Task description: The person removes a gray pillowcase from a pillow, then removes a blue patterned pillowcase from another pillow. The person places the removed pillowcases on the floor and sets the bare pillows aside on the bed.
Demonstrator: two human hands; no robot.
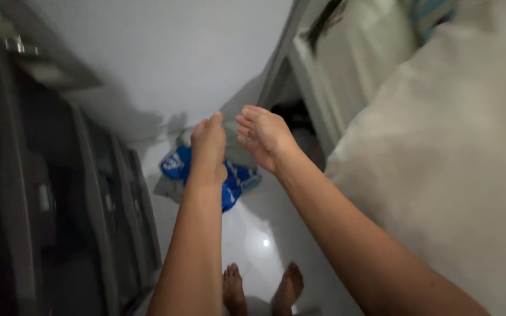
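Observation:
My left hand (208,146) is closed in a fist on the top edge of a grey cloth (236,153) that hangs between my two hands. My right hand (263,136) is just to its right, fingers curled against the same edge of the cloth. Below the hands, a blue garment with white marks (233,186) lies crumpled on the white floor, on top of more grey fabric (166,188). The dim light and the hands hide most of the held cloth.
A dark wardrobe (60,193) with tall doors runs along the left. A bed with a pale cover (440,175) fills the right side. My bare feet (262,289) stand on the glossy white floor (259,234). A white door frame (282,64) stands behind.

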